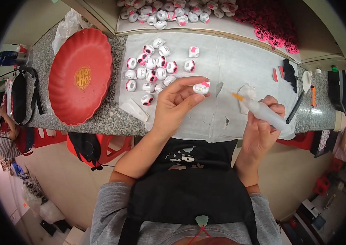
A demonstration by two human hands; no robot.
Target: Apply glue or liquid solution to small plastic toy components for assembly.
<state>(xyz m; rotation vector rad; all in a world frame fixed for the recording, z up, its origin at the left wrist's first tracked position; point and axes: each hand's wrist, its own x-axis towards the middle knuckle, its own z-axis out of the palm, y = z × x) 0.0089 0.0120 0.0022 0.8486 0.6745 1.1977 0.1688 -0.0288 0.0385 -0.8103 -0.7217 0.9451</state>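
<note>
Between the thumb and fingers of my left hand [175, 102] is a small white cat-head figure [201, 87] with a pink bow. My right hand [262, 130] grips a translucent white squeeze bottle [265, 113], its orange nozzle pointing left toward the figure with a gap between them. Left of my left hand, several small white figure pieces [150, 63] with pink and black parts lie grouped on a white sheet [230, 53]. Two more, including a pink-bowed head [194, 52], lie apart from that group. A crumpled white tissue [247, 92] rests behind the bottle.
A red scalloped bowl [99, 61] stands on the speckled counter [118, 57] at left. Along the back, a shelf holds heaps of white heads [169, 14] and pink pieces [273, 30]. Black and red scraps [289, 73] and an orange-handled tool [313, 96] lie at right.
</note>
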